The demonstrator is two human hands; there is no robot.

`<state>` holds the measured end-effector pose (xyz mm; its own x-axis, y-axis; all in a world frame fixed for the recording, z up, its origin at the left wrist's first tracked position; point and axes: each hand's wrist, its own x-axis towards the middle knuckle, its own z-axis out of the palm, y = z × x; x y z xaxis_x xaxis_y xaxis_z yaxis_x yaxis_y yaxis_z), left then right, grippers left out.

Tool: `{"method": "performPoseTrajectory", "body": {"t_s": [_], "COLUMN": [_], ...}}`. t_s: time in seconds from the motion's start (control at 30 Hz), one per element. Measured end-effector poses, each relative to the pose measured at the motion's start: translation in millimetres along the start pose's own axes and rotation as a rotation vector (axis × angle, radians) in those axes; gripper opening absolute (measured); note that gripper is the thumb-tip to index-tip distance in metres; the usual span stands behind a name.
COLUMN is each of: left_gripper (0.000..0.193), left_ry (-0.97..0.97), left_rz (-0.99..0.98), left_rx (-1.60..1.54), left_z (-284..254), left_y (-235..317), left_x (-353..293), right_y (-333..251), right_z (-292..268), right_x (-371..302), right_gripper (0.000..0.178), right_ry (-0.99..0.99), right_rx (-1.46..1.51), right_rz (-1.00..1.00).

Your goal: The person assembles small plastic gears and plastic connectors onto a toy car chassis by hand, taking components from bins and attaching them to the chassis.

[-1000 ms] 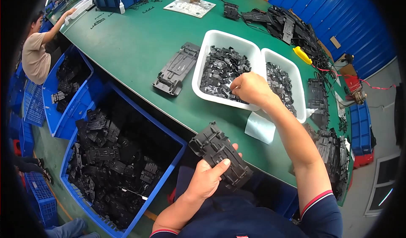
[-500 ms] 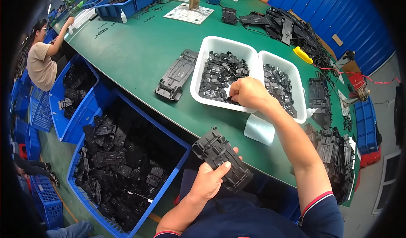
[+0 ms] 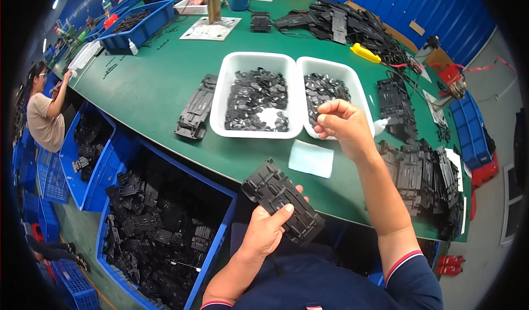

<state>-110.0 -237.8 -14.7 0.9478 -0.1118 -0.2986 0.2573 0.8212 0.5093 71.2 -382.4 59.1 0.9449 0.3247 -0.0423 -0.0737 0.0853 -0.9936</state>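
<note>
My left hand (image 3: 267, 227) grips a black plastic chassis-like part (image 3: 284, 202), thumb on top, tilted above the table's front edge. My right hand (image 3: 347, 127) hovers at the near edge of the right white bin (image 3: 361, 98), thumb and fingertips bent together in a pinch. Whatever lies between those fingertips is too small to make out. Small black pieces (image 3: 325, 87) fill much of that bin. The left white bin (image 3: 219, 109) holds more of them, with a patch of its bottom showing. Left of the bins lies another black chassis-like part (image 3: 196, 109).
A pale cloth (image 3: 311, 158) lies before the bins. Stacked black parts (image 3: 421, 175) and a white bottle (image 3: 380, 125) are at right. A blue crate (image 3: 212, 255) of black parts stands below the table's left edge. A yellow-handled tool (image 3: 365, 53) lies behind. Another person (image 3: 47, 114) sits at left.
My right hand has come out of the left bin and moved right, to the right bin's near edge. My left hand still holds the chassis-like part. The whole view has shifted.
</note>
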Motion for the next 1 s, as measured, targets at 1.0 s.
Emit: {"method": "performPoseTrajectory", "body": {"t_s": [1.0], "left_gripper": [0.041], "left_ry": [-0.095], "left_rz": [-0.146], "left_rx": [-0.088], "left_z": [-2.9], "left_y": [-4.4], "left_x": [43.9], "right_y": [78.3], "right_z": [-17.2], "right_x": [-39.2], "right_gripper": [0.017], "right_ry": [0.01], "right_rx": [-1.056], "right_rz": [-0.6]}}
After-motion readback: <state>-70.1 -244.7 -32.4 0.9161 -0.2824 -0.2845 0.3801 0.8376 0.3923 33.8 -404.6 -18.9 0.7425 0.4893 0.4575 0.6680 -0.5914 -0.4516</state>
